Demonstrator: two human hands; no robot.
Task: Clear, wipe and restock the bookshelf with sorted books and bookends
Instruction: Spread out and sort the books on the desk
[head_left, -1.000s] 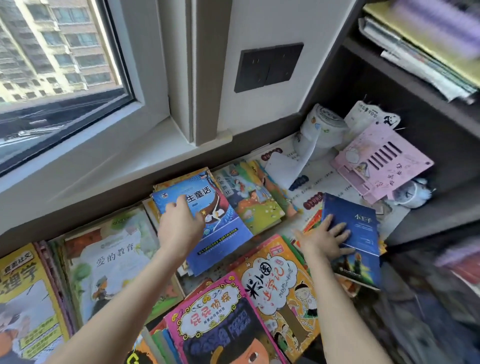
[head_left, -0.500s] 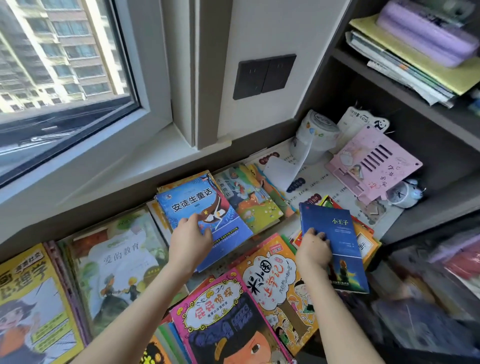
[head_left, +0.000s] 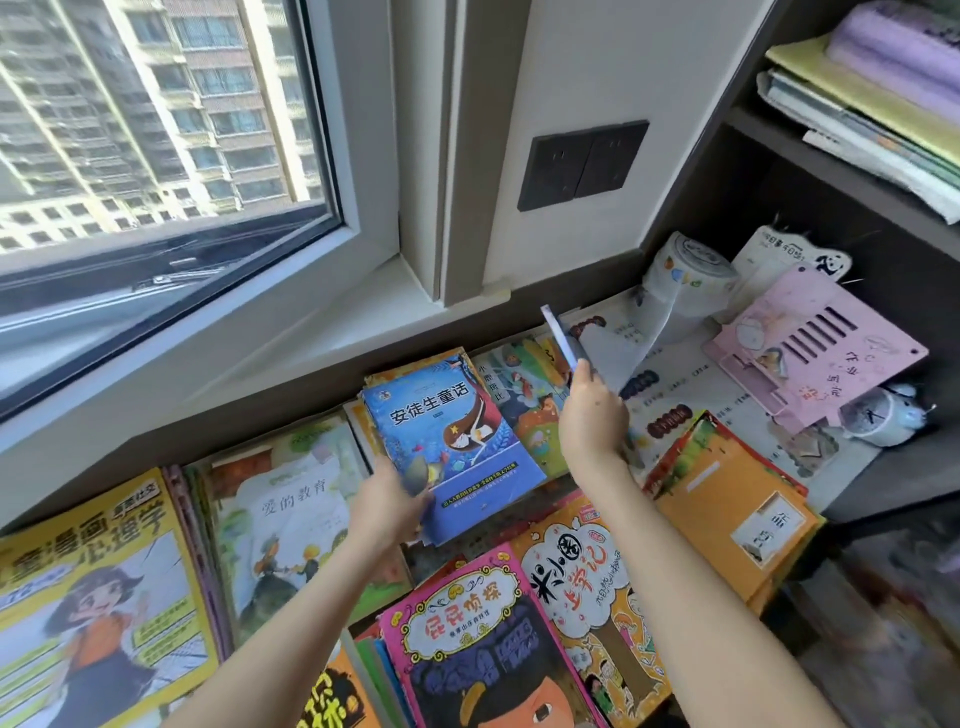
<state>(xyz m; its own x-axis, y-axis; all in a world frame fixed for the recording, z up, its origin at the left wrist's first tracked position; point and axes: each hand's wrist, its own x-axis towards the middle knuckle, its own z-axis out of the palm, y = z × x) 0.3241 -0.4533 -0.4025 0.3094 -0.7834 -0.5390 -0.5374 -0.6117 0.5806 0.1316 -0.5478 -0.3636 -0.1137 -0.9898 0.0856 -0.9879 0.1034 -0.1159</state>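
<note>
Piles of children's books cover a dark surface below the window sill. My left hand (head_left: 390, 506) grips the near left corner of a blue fairy-tale book (head_left: 447, 441) that tops a small stack. My right hand (head_left: 592, 415) holds a thin dark-blue book (head_left: 563, 338) lifted on edge above the piles, so only its narrow edge shows. An orange folder stack (head_left: 727, 499) lies to the right. A pink-covered book (head_left: 467, 639) and a white-and-orange cartoon book (head_left: 587, 587) lie nearest me.
A yellow comic book (head_left: 93, 587) and a green picture book (head_left: 291, 514) lie at the left. At the back right are a tape roll (head_left: 691, 275), a pink slotted board (head_left: 815, 348) and a small white clock (head_left: 878, 415). The shelf above (head_left: 831, 171) carries stacked papers.
My right hand has lifted the dark-blue book off the orange stack and swung it up and left, turned on edge. My left hand has slid from the blue fairy-tale book's cover to its near corner.
</note>
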